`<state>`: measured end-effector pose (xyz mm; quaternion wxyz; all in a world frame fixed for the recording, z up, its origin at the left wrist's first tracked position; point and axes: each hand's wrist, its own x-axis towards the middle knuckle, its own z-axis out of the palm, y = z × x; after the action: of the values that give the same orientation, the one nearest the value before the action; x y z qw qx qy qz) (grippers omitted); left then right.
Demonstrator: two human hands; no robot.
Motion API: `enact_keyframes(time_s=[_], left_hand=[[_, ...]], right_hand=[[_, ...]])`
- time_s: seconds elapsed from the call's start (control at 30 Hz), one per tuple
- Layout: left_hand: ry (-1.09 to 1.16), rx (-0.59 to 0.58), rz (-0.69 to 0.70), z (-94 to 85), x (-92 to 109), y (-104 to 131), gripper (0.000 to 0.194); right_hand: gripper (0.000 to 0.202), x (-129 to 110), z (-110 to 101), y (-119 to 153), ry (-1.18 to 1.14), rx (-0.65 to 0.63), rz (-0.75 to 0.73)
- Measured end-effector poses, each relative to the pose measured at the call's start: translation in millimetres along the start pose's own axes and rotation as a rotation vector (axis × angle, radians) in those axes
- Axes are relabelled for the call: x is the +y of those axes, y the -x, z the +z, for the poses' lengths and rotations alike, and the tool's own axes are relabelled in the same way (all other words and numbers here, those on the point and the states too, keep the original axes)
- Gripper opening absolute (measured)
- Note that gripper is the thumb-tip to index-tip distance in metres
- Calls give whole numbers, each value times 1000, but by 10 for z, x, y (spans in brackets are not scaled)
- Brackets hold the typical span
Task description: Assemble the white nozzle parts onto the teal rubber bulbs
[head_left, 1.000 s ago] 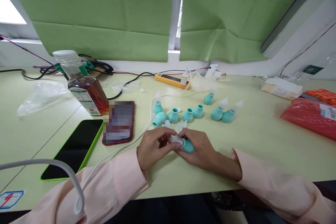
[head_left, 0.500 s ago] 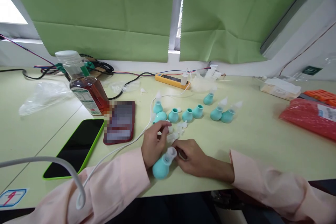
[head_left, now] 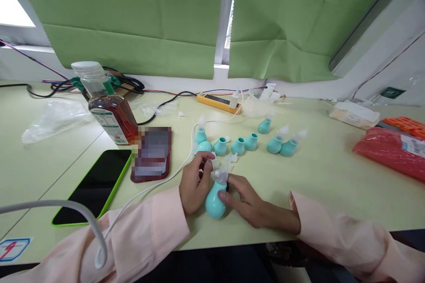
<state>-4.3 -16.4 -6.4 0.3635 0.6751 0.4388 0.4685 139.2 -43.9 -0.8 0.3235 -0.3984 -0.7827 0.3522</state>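
On the bench (head_left: 325, 172), two phones (head_left: 94, 185) are lying left of the bulbs (head_left: 238, 147), and a power strip (head_left: 214, 102) is resting behind those bulbs (a packet (head_left: 381, 147) is lying well to the right).

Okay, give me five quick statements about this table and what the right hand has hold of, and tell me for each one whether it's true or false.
1. The right hand holds a teal squeeze bulb. True.
2. A white-capped bottle stands farther from the person than the green-edged phone. True.
3. The white-capped bottle is empty. False: it has brown liquid in it.
4. The teal squeeze bulb in the right hand is to the left of the green-edged phone. False: it is to the right.
5. A yellow power strip lies farther back than the held bulb. True.
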Motion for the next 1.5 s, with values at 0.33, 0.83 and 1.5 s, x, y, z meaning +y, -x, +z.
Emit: enact_keyframes(time_s=[0.33,0.83,1.5], left_hand=[[16,-68,222,-34,46,47,14],[-77,-12,344,-52,86,84,12],[-74,54,291,-18,117,100,8]], right_hand=[[15,144,-92,-13,-463,-79,96],[16,-7,-121,1,2,37,58],[19,-107,-86,7,238,73,175]])
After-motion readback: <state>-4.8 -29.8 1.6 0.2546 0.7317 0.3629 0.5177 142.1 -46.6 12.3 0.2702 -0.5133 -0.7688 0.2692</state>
